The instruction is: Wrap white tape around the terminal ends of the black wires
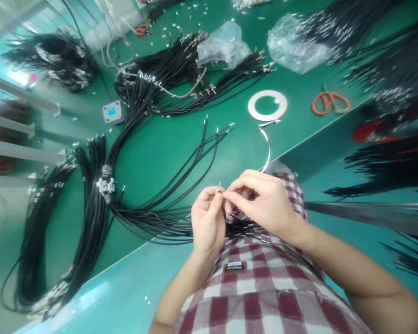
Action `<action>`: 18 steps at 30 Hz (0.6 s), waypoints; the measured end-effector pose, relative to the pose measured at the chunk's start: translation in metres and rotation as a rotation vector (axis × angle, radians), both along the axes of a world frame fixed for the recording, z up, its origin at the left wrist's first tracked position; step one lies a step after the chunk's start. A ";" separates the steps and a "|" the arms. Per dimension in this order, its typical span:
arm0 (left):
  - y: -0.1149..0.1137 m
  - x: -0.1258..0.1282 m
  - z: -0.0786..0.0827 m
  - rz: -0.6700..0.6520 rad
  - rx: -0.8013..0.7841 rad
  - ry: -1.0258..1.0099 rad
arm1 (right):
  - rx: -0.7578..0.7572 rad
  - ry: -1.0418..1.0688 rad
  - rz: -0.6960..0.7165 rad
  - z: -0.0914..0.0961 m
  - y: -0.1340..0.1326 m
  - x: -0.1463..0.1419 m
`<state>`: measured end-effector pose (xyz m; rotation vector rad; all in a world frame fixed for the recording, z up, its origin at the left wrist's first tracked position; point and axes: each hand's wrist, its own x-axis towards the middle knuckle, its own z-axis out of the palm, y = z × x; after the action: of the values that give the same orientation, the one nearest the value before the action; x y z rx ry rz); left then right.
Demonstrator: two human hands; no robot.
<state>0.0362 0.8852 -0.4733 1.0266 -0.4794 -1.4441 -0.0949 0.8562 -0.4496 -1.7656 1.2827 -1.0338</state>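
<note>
My left hand (208, 221) and my right hand (261, 202) meet at the table's near edge, just above my checked shirt. Both pinch the same thin black wire end (219, 186), whose small metal terminal sticks up between the fingertips. Several more black wires (181, 178) fan out from under my hands across the green table toward the back. A strip of white tape (267, 148) curls from the tape roll (267, 105) down toward my right hand.
Thick bundles of black wires (90, 218) lie at the left, and more bundles (167, 74) with clear plastic bags (226, 44) at the back. Orange scissors (329, 102) sit at the right. A small grey device (113, 112) rests left of centre.
</note>
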 end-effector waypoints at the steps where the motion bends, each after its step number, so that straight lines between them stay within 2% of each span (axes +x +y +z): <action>1: -0.001 0.000 0.000 -0.002 0.004 -0.002 | 0.001 -0.005 0.002 0.001 0.000 -0.001; 10: -0.001 0.002 0.000 -0.058 0.005 0.015 | 0.012 -0.025 0.066 0.004 -0.002 -0.003; 18: 0.000 0.004 0.001 -0.094 0.020 0.028 | 0.106 -0.065 0.078 -0.002 -0.006 0.000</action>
<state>0.0403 0.8850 -0.4723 1.0094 -0.4991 -1.5476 -0.0953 0.8499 -0.4518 -1.6754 1.1966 -0.9542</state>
